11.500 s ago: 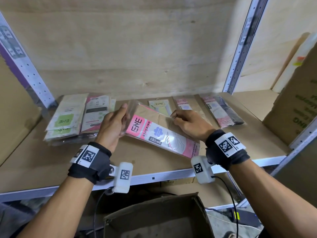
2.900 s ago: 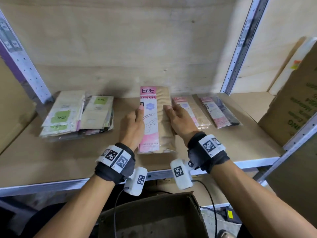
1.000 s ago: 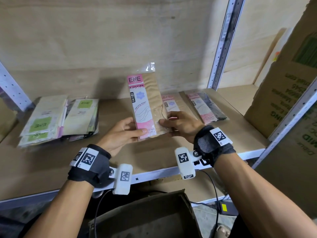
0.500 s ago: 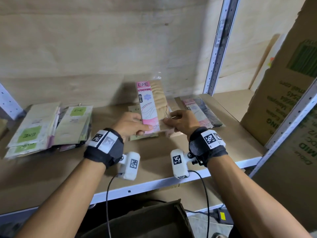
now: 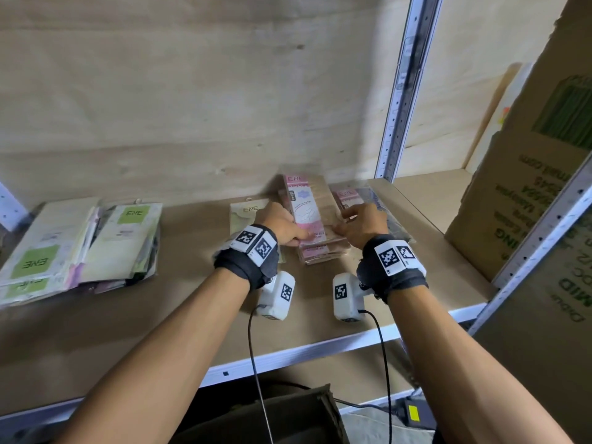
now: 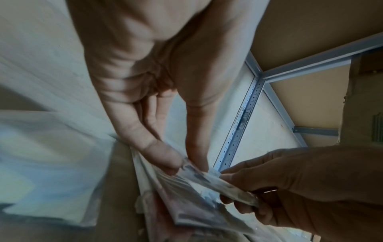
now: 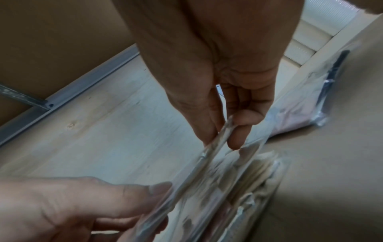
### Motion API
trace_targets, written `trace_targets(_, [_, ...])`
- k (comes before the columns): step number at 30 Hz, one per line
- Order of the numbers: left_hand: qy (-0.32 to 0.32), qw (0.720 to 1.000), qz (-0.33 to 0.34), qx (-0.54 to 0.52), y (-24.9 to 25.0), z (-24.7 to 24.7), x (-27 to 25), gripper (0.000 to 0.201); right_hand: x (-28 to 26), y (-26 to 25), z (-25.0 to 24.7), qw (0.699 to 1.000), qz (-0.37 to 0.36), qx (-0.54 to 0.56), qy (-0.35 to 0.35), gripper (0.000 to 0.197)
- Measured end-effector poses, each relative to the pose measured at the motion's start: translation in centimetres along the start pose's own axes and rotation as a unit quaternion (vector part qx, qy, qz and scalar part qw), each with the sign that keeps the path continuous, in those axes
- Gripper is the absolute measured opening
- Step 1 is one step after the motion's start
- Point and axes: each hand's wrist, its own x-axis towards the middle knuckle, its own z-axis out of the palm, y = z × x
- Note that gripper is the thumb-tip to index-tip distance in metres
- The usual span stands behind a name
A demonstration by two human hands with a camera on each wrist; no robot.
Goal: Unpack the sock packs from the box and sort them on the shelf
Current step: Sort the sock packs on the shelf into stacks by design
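Note:
A long pink-and-tan sock pack (image 5: 309, 208) lies almost flat on a stack of like packs (image 5: 323, 254) at the back middle of the shelf (image 5: 160, 315). My left hand (image 5: 283, 224) pinches its near left edge between thumb and fingers (image 6: 163, 157). My right hand (image 5: 358, 224) pinches the near right edge (image 7: 225, 131). Both wrist views show the thin plastic-wrapped pack (image 6: 207, 185) held just above the stack (image 7: 244, 188).
Green-label packs (image 5: 80, 248) are piled at the left, one cream pack (image 5: 248, 216) lies beside my left hand, and pink and dark packs (image 5: 381, 206) lie to the right. A large cardboard box (image 5: 528, 187) stands at the right; an open box (image 5: 262, 418) sits below the shelf edge.
Both hands have carried the pink-and-tan pack from upright in mid-air back and down onto the pink stack. My view has moved closer to the shelf.

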Motion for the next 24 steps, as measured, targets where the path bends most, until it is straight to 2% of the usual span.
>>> trace_targets(4, [-0.018,0.999,-0.021,-0.023,-0.4,0.4,-0.3,0.053,-0.4,0.0,0.0,0.999,0.004,-0.035,-0.016,0.022])
trace_targets(8, [-0.048,0.998,-0.031,-0.030,-0.9,0.4,-0.6,0.056,-0.7,-0.1,0.1,0.999,0.004,-0.041,-0.029,0.029])
trace_targets(15, [-0.059,0.998,-0.020,-0.005,-0.9,0.1,-0.8,0.059,-0.7,0.2,0.0,0.997,0.003,-0.073,-0.037,0.029])
trace_targets(17, [-0.050,0.999,-0.019,0.004,-0.9,-0.3,-0.9,0.057,-0.9,-0.1,0.0,0.996,-0.006,-0.085,-0.031,0.033])
trace_targets(20, [0.002,1.000,-0.018,-0.021,-1.4,-1.4,-1.3,0.062,-1.0,-0.9,-0.1,0.996,-0.040,-0.077,0.003,0.036])
trace_targets(21, [0.018,0.999,-0.008,-0.029,-1.8,-2.1,-1.5,0.061,-1.1,-1.3,-0.1,0.997,-0.055,-0.057,0.015,0.034])
trace_targets(24, [0.072,0.996,0.031,-0.048,-3.6,-5.3,-2.6,0.026,-2.1,-2.9,0.1,0.992,-0.126,0.004,0.025,0.023])
